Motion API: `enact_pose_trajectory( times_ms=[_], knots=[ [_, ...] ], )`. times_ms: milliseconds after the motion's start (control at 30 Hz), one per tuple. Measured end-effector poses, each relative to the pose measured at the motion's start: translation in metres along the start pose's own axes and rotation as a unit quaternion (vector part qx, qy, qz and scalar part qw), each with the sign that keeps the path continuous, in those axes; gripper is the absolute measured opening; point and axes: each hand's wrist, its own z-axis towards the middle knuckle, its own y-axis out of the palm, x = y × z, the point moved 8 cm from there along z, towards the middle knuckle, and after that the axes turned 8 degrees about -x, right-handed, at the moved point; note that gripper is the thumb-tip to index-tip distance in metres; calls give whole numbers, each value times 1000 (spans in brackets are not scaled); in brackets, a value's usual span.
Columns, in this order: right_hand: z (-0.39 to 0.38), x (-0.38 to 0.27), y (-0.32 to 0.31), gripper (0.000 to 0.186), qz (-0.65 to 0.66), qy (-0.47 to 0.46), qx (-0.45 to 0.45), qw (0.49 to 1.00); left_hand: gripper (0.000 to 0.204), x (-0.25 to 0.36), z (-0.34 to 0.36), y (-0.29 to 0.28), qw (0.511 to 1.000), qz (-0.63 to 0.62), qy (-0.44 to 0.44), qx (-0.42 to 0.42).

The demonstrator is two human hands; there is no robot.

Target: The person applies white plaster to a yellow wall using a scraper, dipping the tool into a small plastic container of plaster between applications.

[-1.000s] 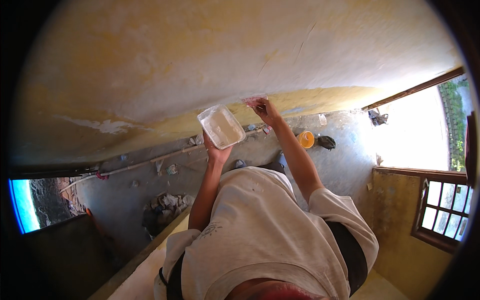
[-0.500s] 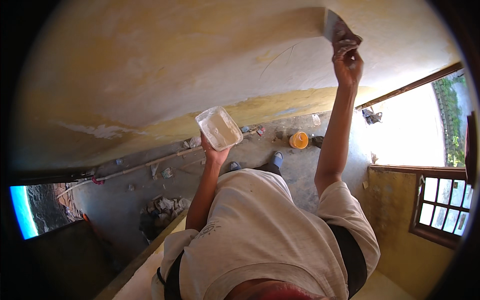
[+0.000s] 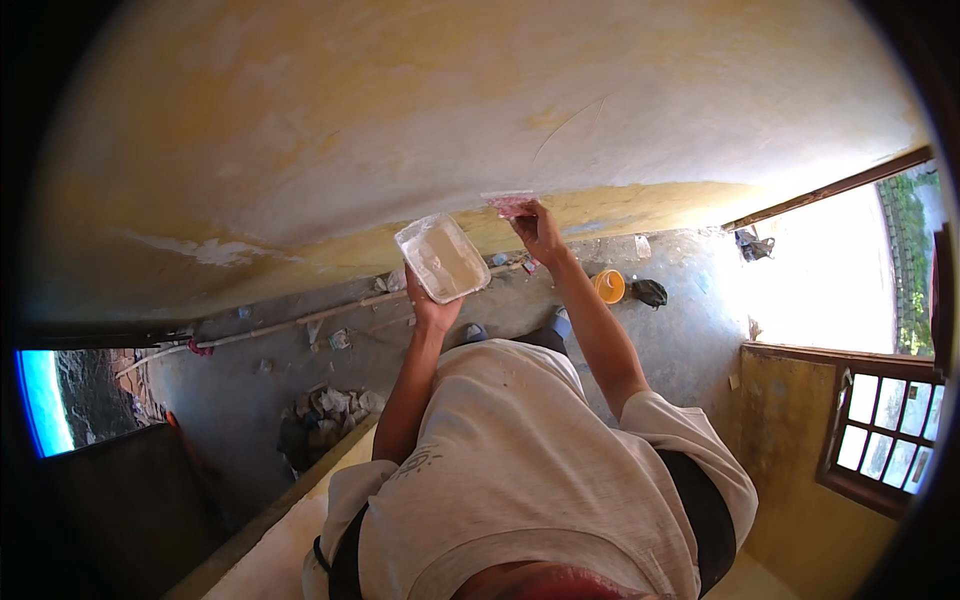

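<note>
My left hand [image 3: 432,306] grips a white rectangular plastic container [image 3: 442,256] of pale paste from below, fingers mostly hidden beneath it. My right hand [image 3: 541,230] is closed on a putty knife [image 3: 510,203] with reddish colour on it, just right of and above the container. Behind both is the wall [image 3: 400,120], pale yellow with broad white patches and a thin scratch. Whether the knife touches this surface I cannot tell.
Below, the grey floor [image 3: 660,350] holds a long pipe [image 3: 280,328], a yellow bucket [image 3: 608,285], a black bag [image 3: 649,293] and a heap of rubbish [image 3: 330,420]. A bright doorway [image 3: 820,280] and barred window [image 3: 885,425] are at the right, a dark ledge opening at far left.
Half a second ago my right hand and knife were high on the wall at upper right; they have since come down beside the container. My left hand has barely moved.
</note>
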Motion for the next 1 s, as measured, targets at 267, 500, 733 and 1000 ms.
enact_pose_trajectory(
  times_ms=[267, 500, 733, 1000],
  knots=[
    [47, -48, 36, 27, 204, -40, -17, 978, 57, 6, -6, -9, 1000, 14, 10, 14],
    [-56, -248, 143, 30, 482, -75, -250, 836, 59, 5, 2, -7, 1000, 16, -2, 25],
    [-107, -256, 56, 41, 337, -331, -173, 864, 55, 1, 11, 2, 999, -18, -4, 27],
    [-7, -5, -3, 20, 139, -11, 42, 989, 55, 2, 9, 0, 1000, 24, 6, 7]
  ],
)
